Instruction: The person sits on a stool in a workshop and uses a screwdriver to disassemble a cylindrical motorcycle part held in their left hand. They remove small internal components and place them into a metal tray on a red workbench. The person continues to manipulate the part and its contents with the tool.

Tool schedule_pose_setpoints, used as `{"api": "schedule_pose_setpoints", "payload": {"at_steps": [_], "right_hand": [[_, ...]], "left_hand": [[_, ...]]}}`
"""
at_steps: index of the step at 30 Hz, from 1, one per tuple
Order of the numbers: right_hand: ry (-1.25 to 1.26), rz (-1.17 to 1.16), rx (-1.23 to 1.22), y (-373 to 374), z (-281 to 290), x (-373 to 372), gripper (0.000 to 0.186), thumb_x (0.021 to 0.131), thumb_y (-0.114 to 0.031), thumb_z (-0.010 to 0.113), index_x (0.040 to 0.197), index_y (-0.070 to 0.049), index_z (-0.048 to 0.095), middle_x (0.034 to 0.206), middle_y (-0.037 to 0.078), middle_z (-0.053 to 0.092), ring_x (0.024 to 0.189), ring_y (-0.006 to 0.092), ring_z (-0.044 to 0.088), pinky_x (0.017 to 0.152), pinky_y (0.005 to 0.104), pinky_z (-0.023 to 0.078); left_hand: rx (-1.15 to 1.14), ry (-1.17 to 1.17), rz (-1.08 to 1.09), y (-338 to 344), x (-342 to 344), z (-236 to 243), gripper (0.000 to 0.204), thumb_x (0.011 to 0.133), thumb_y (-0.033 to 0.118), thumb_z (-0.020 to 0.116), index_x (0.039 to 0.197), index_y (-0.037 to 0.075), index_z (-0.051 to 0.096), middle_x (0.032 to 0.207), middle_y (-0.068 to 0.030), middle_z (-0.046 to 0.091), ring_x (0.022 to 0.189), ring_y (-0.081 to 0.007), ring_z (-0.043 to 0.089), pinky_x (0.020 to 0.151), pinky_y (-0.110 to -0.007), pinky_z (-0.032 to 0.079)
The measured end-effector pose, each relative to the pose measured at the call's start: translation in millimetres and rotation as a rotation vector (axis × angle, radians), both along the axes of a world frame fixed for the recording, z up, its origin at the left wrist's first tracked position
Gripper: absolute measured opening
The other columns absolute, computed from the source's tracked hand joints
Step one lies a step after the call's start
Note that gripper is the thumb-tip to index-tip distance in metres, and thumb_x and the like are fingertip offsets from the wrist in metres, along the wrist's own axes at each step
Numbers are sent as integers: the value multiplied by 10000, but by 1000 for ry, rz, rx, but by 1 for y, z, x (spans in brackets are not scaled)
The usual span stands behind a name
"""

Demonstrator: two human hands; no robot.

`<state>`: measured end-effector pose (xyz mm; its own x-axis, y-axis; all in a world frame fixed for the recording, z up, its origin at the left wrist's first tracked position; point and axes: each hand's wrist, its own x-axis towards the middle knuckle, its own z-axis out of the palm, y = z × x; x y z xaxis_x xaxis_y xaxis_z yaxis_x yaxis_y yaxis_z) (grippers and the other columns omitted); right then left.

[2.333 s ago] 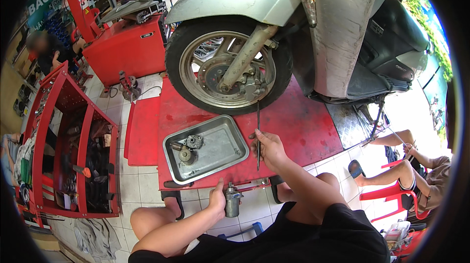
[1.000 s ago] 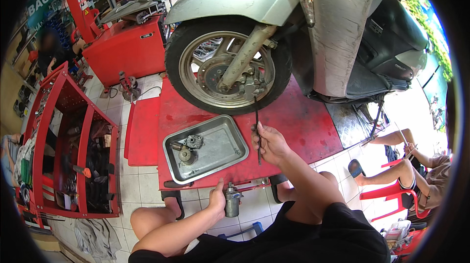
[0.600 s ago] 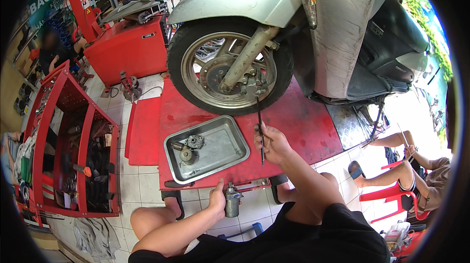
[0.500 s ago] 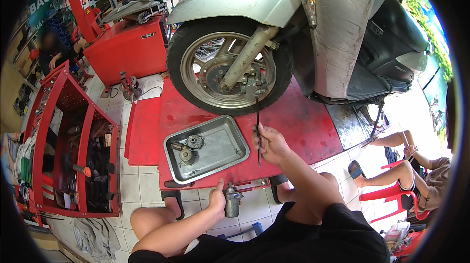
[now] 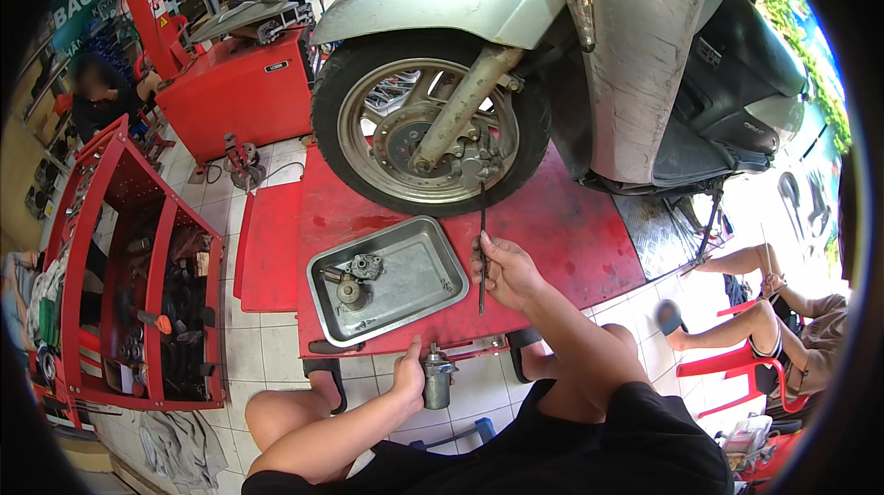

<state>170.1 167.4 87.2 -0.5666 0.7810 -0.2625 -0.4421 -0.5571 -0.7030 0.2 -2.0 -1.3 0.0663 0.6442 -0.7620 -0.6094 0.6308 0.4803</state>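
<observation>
My right hand [image 5: 505, 272] grips a long, thin dark rod [image 5: 482, 303] upright over the red lift platform [image 5: 562, 256]; its upper tip reaches the lower part of the brake caliper [image 5: 472, 163] on the scooter's front wheel [image 5: 373, 182]. My left hand [image 5: 408, 369] is closed on a cylindrical metal part [image 5: 437, 386] just below the platform's front edge. A steel tray [image 5: 405, 283] between the wheel and my left hand holds several greasy metal parts [image 5: 354, 289] at its left side.
A red tool cart [image 5: 101, 219] stands left, a red machine [image 5: 230, 99] behind it. A seated person [image 5: 801, 338] at right, on a red chair [image 5: 727, 366], holds a thin rod. Another person [image 5: 97, 99] is at far left. A grey cloth [image 5: 184, 449] lies on the floor.
Since the earliest frame, my right hand has moved slightly away from me, bringing the rod's tip up to the caliper; lately it shifted a little left. My left hand stays put.
</observation>
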Motion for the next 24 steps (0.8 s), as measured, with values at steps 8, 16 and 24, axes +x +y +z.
{"api": "schedule_pose_setpoints", "payload": {"at_steps": [8, 16, 24], "right_hand": [[33, -12, -23, 1, -1, 3, 239, 1029, -307, 488, 1014, -75, 547, 756, 37, 589, 621, 158, 589, 473, 215, 376], [115, 15, -16, 2, -8, 8, 259, 1019, -335, 503, 1024, -82, 552, 766, 30, 560, 640, 149, 562, 453, 204, 357], [26, -14, 24, 1, -8, 3, 266, 1013, -347, 514, 1007, -85, 561, 769, 21, 553, 646, 151, 566, 459, 202, 359]], "left_hand": [[2, 3, 7, 1, 1, 2, 562, 1011, 518, 357, 945, 15, 599, 784, -170, 668, 659, -303, 658, 608, -450, 562], [-1, 14, 24, 1, 2, 2, 563, 1011, 518, 356, 951, 13, 598, 803, -174, 670, 676, -301, 666, 610, -448, 566], [15, -6, 18, 1, 1, 2, 562, 1014, 515, 359, 955, 9, 598, 816, -169, 674, 682, -298, 669, 609, -448, 568]]}}
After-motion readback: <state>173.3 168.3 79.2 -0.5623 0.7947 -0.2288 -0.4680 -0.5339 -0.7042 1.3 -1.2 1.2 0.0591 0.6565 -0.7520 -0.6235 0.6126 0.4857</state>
